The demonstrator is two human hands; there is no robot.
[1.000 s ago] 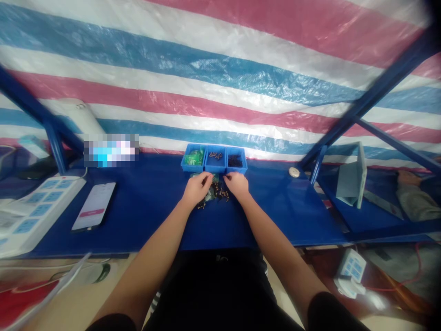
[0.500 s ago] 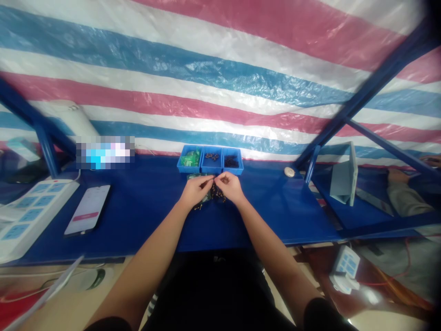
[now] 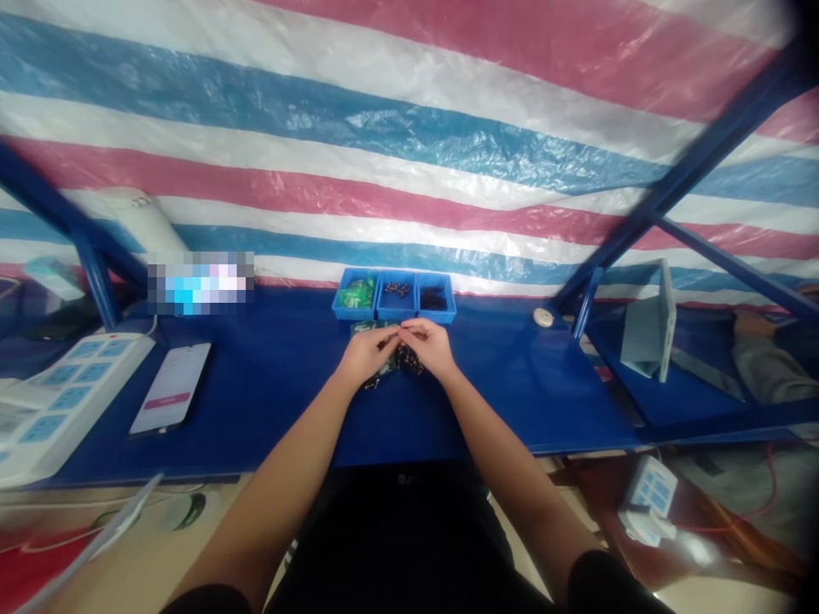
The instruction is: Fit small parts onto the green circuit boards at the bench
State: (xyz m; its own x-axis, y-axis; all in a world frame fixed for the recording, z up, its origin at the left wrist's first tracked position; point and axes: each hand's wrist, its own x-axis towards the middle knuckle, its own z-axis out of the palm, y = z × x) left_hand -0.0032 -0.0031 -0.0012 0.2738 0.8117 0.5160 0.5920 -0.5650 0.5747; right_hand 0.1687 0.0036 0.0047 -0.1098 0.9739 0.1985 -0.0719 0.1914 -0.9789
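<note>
My left hand (image 3: 367, 353) and my right hand (image 3: 430, 345) meet at the fingertips over the blue table, both closed in a pinch. Whatever lies between the fingers is too small to make out. Under and between the hands is a pile of small dark and brass-coloured parts (image 3: 409, 360), partly covered by the right hand. A clear-looking plastic bag (image 3: 362, 326) shows behind the left hand. Just beyond stand three joined blue bins: the left bin (image 3: 345, 315) holds a green plastic bag (image 3: 357, 292), the middle one small brass-and-dark parts (image 3: 397, 290), the right one black pieces (image 3: 433, 298).
On the left lie a phone (image 3: 170, 388) and a white power strip (image 3: 70, 401). A small round pale object (image 3: 543, 317) sits at the right, near a blue frame post (image 3: 587, 303). Beyond it stand a tablet (image 3: 665, 320) and another person's sleeve (image 3: 768, 367).
The fingertips have drawn closer together, with the right fingers now reaching over the left. The whole view has shifted slightly; the bins and table items look unchanged.
</note>
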